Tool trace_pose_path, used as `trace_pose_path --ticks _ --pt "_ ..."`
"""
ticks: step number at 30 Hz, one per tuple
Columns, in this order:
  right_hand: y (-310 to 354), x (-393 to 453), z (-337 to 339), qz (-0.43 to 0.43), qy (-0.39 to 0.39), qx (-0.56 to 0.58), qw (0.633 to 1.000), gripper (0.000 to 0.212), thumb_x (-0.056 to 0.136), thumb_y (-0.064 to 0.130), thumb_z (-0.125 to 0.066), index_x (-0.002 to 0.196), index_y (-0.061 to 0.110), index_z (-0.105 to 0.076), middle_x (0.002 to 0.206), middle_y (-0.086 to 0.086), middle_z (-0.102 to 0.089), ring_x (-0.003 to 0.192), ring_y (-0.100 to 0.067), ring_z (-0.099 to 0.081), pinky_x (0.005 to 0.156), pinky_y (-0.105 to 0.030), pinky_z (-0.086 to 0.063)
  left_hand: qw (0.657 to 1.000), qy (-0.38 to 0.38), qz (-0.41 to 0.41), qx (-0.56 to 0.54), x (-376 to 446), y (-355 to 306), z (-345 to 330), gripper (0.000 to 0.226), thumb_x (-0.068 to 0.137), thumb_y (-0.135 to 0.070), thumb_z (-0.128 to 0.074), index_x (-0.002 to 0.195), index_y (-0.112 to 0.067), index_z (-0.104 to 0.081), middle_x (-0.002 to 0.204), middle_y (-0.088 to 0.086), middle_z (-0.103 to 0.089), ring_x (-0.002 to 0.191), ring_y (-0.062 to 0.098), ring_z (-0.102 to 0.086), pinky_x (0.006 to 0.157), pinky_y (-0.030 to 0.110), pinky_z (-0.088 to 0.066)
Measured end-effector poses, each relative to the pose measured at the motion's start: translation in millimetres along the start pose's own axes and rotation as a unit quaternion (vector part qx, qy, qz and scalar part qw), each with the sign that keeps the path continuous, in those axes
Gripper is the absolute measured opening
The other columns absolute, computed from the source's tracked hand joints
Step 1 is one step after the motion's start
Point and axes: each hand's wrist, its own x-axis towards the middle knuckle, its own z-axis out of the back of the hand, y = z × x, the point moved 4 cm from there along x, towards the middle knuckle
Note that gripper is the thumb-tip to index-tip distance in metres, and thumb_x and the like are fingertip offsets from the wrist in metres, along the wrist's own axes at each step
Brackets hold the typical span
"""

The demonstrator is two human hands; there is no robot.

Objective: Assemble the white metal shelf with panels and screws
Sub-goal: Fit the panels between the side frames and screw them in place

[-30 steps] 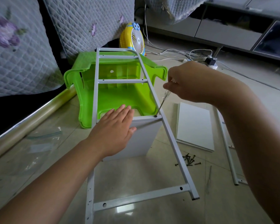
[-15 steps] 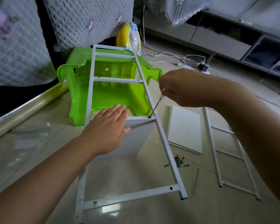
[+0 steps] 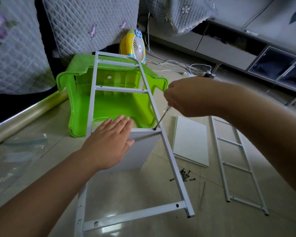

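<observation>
White ladder-style side frame (image 3: 167, 151) tilted, far end resting on a green plastic stool, near end low by the floor. Holes visible in its crossbars. White panel (image 3: 140, 151) stands on edge under the frame's middle crossbar, top edge against it. Dark screw (image 3: 154, 129) sits in the crossbar hole at the panel's right corner. Second white panel (image 3: 190, 141) flat on the floor to the right. Second side frame (image 3: 236, 163) flat on the floor further right. Loose dark screws (image 3: 184, 175) piled on the floor between them.
</observation>
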Motion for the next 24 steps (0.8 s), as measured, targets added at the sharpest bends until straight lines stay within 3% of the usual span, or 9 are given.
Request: trace_pose_path --ticks 5,8,10,13,16,18,21,24 --pt "13 -1 -4 0.04 -0.01 -0.068 0.997 0.021 0.096 0.017 -0.04 0.109 0.008 -0.054 0.104 -0.007 -0.054 0.09 -0.028 -0.059 0.065 -0.03 -0.041 1.0 -0.002 0.003 -0.021 1 2 4 0.105 0.053 -0.049 0.026 0.149 -0.013 0.002 0.157 0.002 0.006 0.144 0.015 0.008 0.115 0.028 0.004" --pt "15 -2 -3 0.054 0.001 -0.094 0.994 0.022 0.097 0.02 -0.041 0.106 0.007 -0.057 0.076 -0.003 -0.048 0.075 -0.026 -0.05 0.064 -0.029 -0.038 1.0 0.003 0.003 -0.01 2 1 3 0.106 0.051 -0.048 0.027 0.149 -0.013 0.004 0.157 0.002 0.008 0.144 0.015 0.009 0.115 0.028 0.004" --pt "12 -1 -1 0.035 0.018 -0.072 0.997 0.029 0.098 0.026 -0.038 0.104 0.006 -0.058 0.063 -0.001 -0.032 0.071 -0.025 -0.041 0.065 -0.028 -0.035 1.0 0.006 0.002 -0.005 3 0 2 0.106 0.05 -0.048 0.028 0.148 -0.013 0.006 0.157 0.001 0.009 0.144 0.014 0.01 0.115 0.028 0.004" --pt "11 6 1 -0.013 0.05 -0.006 0.999 0.03 0.097 0.024 -0.039 0.101 0.001 -0.058 0.061 -0.001 -0.03 0.073 -0.025 -0.04 0.069 -0.028 -0.037 1.0 0.011 0.004 -0.004 4 1 1 0.106 0.05 -0.048 0.029 0.148 -0.014 0.009 0.156 0.001 0.011 0.144 0.014 0.012 0.115 0.028 0.006" --pt "12 16 3 -0.041 0.067 0.027 0.996 0.029 0.096 0.019 -0.04 0.103 -0.002 -0.058 0.066 -0.006 -0.037 0.077 -0.025 -0.041 0.072 -0.029 -0.038 1.0 0.009 0.005 -0.002 5 4 0 0.096 0.061 -0.051 0.026 0.148 -0.013 0.01 0.156 0.001 0.013 0.143 0.013 0.013 0.115 0.028 0.007" --pt "10 18 2 -0.039 0.07 0.024 0.996 0.03 0.097 0.02 -0.039 0.108 -0.002 -0.057 0.082 -0.011 -0.05 0.081 -0.027 -0.045 0.077 -0.031 -0.043 1.0 0.007 0.002 0.002 5 4 -1 0.09 0.066 -0.05 0.023 0.148 -0.014 0.01 0.156 0.001 0.013 0.143 0.013 0.013 0.114 0.028 0.006" --pt "6 14 1 -0.013 0.057 -0.003 0.998 0.033 0.098 0.025 -0.039 0.117 0.001 -0.051 0.111 -0.015 -0.058 0.1 -0.031 -0.054 0.079 -0.032 -0.043 1.0 0.001 0.0 0.0 4 3 -1 0.105 0.052 -0.049 0.029 0.148 -0.014 0.007 0.157 0.001 0.01 0.144 0.014 0.011 0.115 0.028 0.005" --pt "6 9 2 0.035 0.038 -0.049 0.997 0.028 0.097 0.021 -0.041 0.117 0.003 -0.05 0.11 -0.013 -0.058 0.098 -0.03 -0.057 0.069 -0.03 -0.038 1.0 -0.006 -0.001 -0.015 4 1 0 0.106 0.051 -0.049 0.028 0.149 -0.013 0.005 0.157 0.001 0.008 0.144 0.015 0.009 0.115 0.028 0.004"
